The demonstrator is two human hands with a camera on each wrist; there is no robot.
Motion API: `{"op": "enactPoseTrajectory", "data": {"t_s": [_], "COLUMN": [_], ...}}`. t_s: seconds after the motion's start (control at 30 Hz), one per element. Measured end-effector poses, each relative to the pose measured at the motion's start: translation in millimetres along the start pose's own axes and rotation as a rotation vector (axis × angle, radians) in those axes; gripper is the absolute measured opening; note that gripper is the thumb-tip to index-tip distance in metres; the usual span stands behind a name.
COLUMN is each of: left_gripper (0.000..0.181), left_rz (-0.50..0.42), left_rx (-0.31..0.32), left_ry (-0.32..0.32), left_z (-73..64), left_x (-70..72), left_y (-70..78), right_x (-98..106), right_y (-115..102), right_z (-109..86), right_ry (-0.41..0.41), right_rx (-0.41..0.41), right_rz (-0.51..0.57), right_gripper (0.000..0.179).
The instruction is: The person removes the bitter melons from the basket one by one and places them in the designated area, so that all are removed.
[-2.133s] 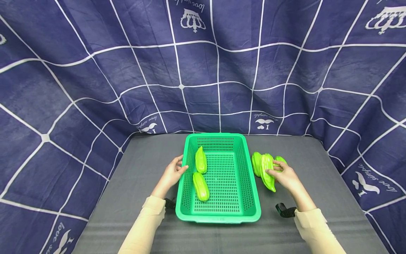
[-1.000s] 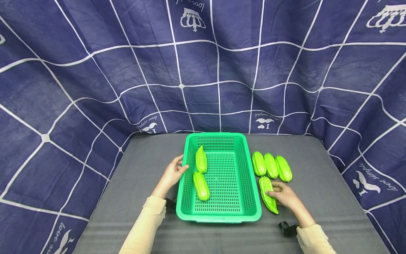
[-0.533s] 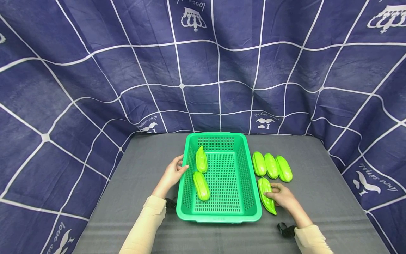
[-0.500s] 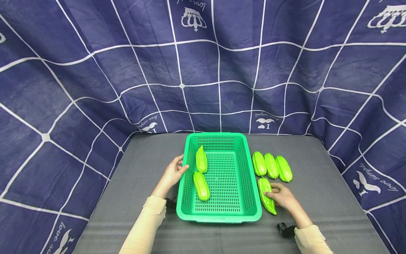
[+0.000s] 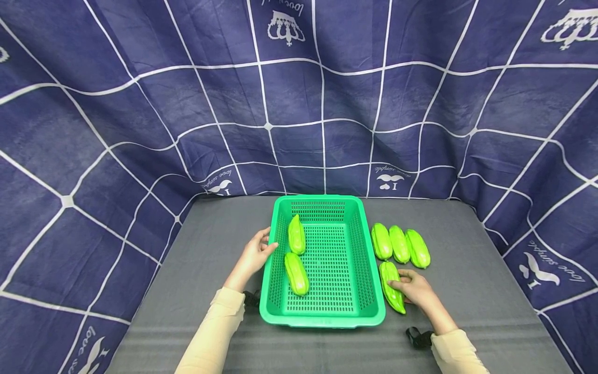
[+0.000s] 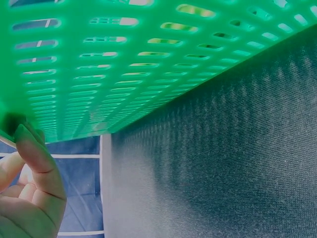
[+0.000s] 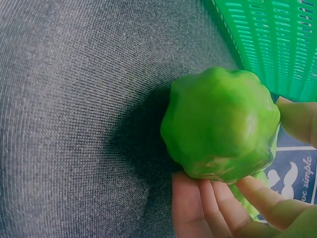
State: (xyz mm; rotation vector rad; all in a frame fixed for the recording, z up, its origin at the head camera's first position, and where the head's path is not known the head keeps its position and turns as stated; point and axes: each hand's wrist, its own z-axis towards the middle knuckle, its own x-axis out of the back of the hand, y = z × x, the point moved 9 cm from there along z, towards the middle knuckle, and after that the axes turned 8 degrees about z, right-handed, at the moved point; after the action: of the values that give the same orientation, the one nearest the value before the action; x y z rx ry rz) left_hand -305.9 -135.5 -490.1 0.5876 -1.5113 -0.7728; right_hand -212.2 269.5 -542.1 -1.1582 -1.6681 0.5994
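Note:
My right hand point(image 5: 417, 289) holds a light green bitter melon point(image 5: 390, 285) between thumb and fingers, beside the basket's front right side. In the right wrist view the bitter melon point(image 7: 223, 124) shows its rounded, ribbed end, with the thumb on one side and several fingers on the other, close over the grey cloth. My left hand point(image 5: 254, 253) grips the left rim of a green perforated plastic basket point(image 5: 322, 322), thumb over the edge; in the left wrist view its curled fingers point(image 6: 42, 168) are at the rim. Two bitter melons point(image 5: 296, 275) lie along the basket's left side.
Three more bitter melons point(image 5: 399, 244) lie in a row to the right of the basket, behind the held one. Grey cloth point(image 5: 205, 306) covers the table. A blue curtain with white lines point(image 5: 322, 93) hangs along the back and sides.
My right hand has brought the bitter melon from over the row toward the front, then slightly left toward the basket. My left hand has stayed on the rim.

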Motion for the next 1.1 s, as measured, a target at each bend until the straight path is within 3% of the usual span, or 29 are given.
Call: {"op": "enactPoseTrajectory", "data": {"t_s": [0.73,1.1], "left_gripper": [0.06,0.059], "left_rz": [-0.005,-0.007], "left_rx": [0.016,0.007], "left_ry": [-0.006,-0.012], "left_z": [-1.1,-0.2], "left_x": [-0.3,-0.1], "left_y": [-0.7,-0.3], "right_x": [2,14], "right_y": [-3,-24], "right_z": [-3.3,-5.2], "right_ry": [0.001,0.017], "right_rx": [0.033,0.045], "right_rz": [-0.003,0.016], "right_gripper": [0.07,0.072]}}
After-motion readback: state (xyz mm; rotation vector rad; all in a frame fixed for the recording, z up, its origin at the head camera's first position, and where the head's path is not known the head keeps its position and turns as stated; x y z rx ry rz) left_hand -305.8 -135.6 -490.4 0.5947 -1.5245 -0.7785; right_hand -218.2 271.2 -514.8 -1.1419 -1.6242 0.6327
